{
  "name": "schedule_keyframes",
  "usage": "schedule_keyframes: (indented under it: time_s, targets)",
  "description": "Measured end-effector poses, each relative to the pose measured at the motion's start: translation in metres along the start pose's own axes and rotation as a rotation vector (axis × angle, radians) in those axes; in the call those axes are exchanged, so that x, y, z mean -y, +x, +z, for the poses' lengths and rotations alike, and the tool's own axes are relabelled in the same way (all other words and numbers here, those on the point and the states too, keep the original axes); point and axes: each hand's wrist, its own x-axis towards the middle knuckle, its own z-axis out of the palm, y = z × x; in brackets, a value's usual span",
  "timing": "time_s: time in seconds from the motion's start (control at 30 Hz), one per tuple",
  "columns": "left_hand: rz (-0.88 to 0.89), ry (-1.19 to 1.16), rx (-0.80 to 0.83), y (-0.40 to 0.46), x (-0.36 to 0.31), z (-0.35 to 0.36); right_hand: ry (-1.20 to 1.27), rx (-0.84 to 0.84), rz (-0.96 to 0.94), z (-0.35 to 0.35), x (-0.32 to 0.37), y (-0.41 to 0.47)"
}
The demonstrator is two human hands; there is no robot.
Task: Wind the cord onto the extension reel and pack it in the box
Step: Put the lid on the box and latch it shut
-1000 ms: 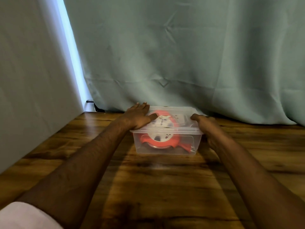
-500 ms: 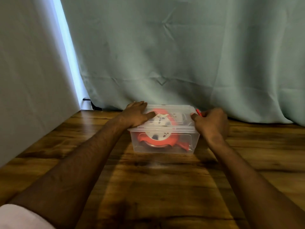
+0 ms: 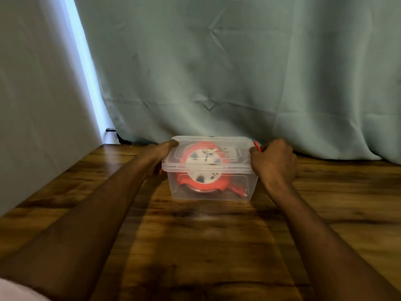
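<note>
Your left hand (image 3: 161, 153) grips the lidded box's (image 3: 211, 187) left end, fingers hidden; your right hand (image 3: 273, 160) curls around its right-end red clip (image 3: 257, 146), reel (image 3: 204, 168) inside between them.

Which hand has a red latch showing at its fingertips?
The right hand: a red latch sticks out above its fingertips at the box lid's right edge. The left hand only lies against the left edge.
</note>
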Motion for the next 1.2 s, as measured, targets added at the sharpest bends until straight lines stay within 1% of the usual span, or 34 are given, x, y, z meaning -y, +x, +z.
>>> schedule_keyframes:
  time_s: [0.07, 0.1, 0.17, 0.23, 0.4, 0.47, 0.53, 0.6, 0.63, 0.7, 0.77, 0.8, 0.83, 0.9, 0.97, 1.03, 1.2]
  targets:
    - [0.166, 0.214, -0.233, 0.011, 0.000, -0.003, 0.010, -0.001, 0.005, 0.001, 0.000, 0.000]
    - [0.231, 0.354, -0.304, 0.012, -0.002, -0.004, 0.014, -0.004, 0.007, 0.002, -0.001, 0.000]
    - [0.310, 0.581, -0.365, 0.007, -0.007, -0.004, 0.015, -0.009, 0.009, 0.003, -0.001, 0.000]
    - [0.358, 0.702, -0.405, 0.004, -0.012, -0.002, 0.021, -0.015, 0.020, 0.003, -0.001, 0.000]
    - [0.476, 0.912, -0.489, 0.000, -0.016, 0.009, 0.020, -0.026, 0.035, 0.003, -0.002, 0.001]
    - [0.500, 0.902, -0.513, -0.001, -0.013, 0.009, 0.000, -0.026, 0.031, 0.002, -0.002, 0.001]
    - [0.557, 0.886, -0.569, -0.008, -0.011, 0.007, -0.010, -0.024, 0.008, 0.003, -0.001, -0.001]
    - [0.667, 0.912, -0.624, -0.022, -0.011, 0.005, -0.016, -0.065, -0.092, 0.003, -0.002, -0.002]
    - [0.736, 0.927, -0.632, -0.035, -0.013, 0.005, -0.033, -0.099, -0.198, 0.001, -0.004, -0.004]
    - [0.821, 0.944, -0.600, -0.064, -0.011, 0.005, -0.050, -0.137, -0.478, -0.005, -0.013, -0.012]
    - [0.832, 1.011, -0.536, -0.093, 0.002, 0.006, -0.112, -0.066, -0.673, -0.014, -0.027, -0.027]
    - [0.810, 1.052, -0.486, -0.104, 0.012, 0.007, -0.176, -0.002, -0.713, -0.016, -0.036, -0.036]
    - [0.783, 1.075, -0.435, -0.114, 0.023, 0.008, -0.250, 0.049, -0.728, -0.019, -0.043, -0.044]
    - [0.728, 1.079, -0.347, -0.127, 0.040, 0.013, -0.378, 0.095, -0.728, -0.021, -0.051, -0.055]
    - [0.729, 1.066, -0.324, -0.124, 0.047, 0.017, -0.432, 0.171, -0.714, -0.025, -0.047, -0.058]
    - [0.759, 1.033, -0.331, -0.113, 0.044, 0.021, -0.444, 0.288, -0.686, -0.028, -0.037, -0.051]
    - [0.793, 0.980, -0.276, -0.047, 0.028, 0.037, -0.412, 0.321, -0.626, 0.005, -0.025, -0.001]
